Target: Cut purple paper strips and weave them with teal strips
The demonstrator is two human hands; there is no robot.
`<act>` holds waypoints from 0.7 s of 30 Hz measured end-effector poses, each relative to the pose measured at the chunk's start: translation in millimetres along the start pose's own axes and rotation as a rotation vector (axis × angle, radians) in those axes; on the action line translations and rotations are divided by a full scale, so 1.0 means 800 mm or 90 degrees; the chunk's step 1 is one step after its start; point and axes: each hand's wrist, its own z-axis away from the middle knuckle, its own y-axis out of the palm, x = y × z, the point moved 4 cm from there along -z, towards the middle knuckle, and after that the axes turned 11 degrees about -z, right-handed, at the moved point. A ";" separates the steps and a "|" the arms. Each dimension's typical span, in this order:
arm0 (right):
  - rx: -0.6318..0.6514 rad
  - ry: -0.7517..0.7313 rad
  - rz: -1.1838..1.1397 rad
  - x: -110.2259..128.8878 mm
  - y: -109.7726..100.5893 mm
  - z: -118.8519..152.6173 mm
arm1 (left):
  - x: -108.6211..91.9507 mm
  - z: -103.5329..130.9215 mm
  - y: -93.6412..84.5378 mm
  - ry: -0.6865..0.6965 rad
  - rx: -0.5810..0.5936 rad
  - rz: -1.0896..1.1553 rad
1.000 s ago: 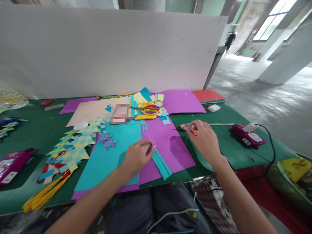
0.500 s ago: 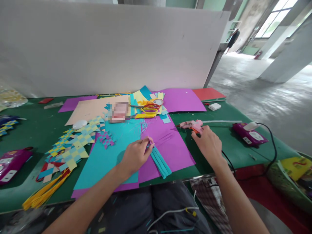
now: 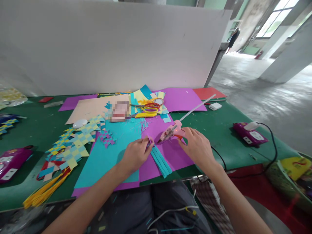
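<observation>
My left hand (image 3: 136, 152) pinches a purple paper strip (image 3: 150, 139) joined to several turquoise paper strips (image 3: 161, 161), which trail down to the right over a purple sheet (image 3: 148, 169). In my right hand (image 3: 198, 146) is a pink glue gun (image 3: 173, 130), gripped by its handle. Its dark nozzle points left, close to the fingers of my left hand; whether it touches the paper I cannot tell. A clear glue stick (image 3: 197, 108) sticks out of its back. Under my left hand lies a turquoise sheet (image 3: 104, 162).
Woven paper pieces (image 3: 78, 146) with a yellow tassel (image 3: 46, 191) lie at left. Scissors (image 3: 149, 109) and a yellow-handled cutter (image 3: 146, 115) rest among paper scraps behind my hands. A purple power box (image 3: 250, 134) stands at right, and a white panel (image 3: 117, 48) rises behind.
My right hand has lifted the glue gun off the green table and brought it left to my left hand. The left hand with its strips has stayed in place.
</observation>
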 end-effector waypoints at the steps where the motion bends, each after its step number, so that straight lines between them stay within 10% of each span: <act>1: 0.007 -0.005 -0.001 0.002 0.001 0.000 | 0.000 0.000 0.000 -0.002 0.002 -0.004; 21: 0.050 -0.012 0.009 0.014 0.000 -0.003 | -0.001 -0.002 0.001 0.006 0.025 -0.003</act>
